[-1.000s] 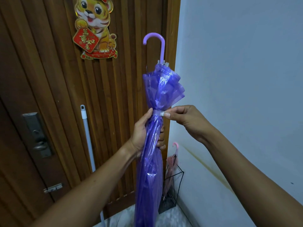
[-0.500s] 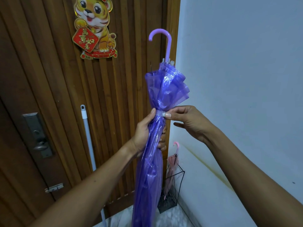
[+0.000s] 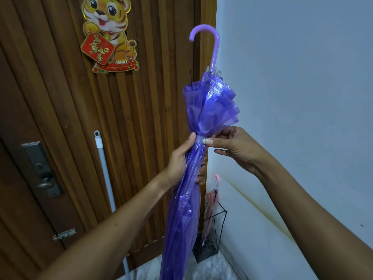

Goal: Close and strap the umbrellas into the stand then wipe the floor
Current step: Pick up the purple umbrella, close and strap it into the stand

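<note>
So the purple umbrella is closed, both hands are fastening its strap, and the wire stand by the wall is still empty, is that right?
Not quite: the wire stand is not empty. The head view shows a closed pink umbrella already standing in it. The rest holds: the purple umbrella is closed, the left hand grips it and the right hand presses at the strap.

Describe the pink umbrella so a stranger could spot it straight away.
Find the corner where the wooden door meets the pale wall. On the floor there stands a black wire stand, holding the pink umbrella, unlike the purple umbrella held in both hands.
</note>
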Tool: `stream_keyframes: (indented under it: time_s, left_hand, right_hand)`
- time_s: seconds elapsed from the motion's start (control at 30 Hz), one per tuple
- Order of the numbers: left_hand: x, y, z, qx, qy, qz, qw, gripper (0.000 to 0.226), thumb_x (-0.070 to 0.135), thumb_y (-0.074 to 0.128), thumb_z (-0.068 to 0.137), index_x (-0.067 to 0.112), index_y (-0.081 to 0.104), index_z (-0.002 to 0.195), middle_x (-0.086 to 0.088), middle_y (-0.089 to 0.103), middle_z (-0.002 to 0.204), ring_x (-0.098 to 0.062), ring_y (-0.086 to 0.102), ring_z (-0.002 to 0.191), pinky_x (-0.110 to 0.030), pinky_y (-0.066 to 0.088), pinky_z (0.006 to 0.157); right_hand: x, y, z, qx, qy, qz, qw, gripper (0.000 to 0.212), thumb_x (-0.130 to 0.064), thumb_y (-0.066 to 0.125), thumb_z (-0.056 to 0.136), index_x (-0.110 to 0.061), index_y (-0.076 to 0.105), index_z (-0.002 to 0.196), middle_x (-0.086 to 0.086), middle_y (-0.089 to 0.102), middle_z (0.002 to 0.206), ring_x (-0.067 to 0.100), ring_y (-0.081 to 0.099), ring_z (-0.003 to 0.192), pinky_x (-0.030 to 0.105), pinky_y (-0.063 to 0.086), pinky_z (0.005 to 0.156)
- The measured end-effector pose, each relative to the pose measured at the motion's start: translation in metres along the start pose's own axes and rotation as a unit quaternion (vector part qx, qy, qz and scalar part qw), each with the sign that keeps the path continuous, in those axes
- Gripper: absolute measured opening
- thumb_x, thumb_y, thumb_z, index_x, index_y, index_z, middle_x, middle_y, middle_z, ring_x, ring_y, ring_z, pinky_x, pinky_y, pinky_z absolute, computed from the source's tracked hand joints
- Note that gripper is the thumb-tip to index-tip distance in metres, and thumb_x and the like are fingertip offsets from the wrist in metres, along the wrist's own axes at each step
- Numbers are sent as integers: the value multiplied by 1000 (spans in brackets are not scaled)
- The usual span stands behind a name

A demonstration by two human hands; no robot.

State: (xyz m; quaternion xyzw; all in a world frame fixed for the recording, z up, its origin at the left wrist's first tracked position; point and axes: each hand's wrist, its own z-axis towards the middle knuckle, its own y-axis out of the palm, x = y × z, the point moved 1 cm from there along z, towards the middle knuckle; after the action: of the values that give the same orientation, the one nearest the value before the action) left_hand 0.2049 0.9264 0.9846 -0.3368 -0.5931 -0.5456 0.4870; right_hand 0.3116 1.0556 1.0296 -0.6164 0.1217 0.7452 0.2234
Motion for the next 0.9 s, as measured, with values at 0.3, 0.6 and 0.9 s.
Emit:
stream_keyframes:
  time_s: [0.3,0.6,0.9]
  left_hand:
    - [-1,13,18,23,15,58,998,69,75,42,82,8,47,67,-7,43,47,-17,41,36,-26,35,44]
    - [-19,16,45,78,45,92,992,61,62,42,89,7,64,77,-12,59,62,-22,57,51,-30,50,54]
    - [-43,-4,92,150,108,251,950,39,43,62,91,7,60,108,-3,67,94,-17,64,86,-27,48,77]
  right_hand:
    - [4,-17,-1,0,-43,16,999,23,-21,82,69,-19,72,89,-3,72,83,15,61,84,25,46,75]
    - [10,-57,11,6,-25,-36,999,48,-29,83,71,-27,64,115,-9,73,109,10,66,106,35,52,89]
    - [39,-92,33,35,-32,-67,997,35,-29,83,81,-13,65,106,-2,71,89,10,63,72,27,50,64]
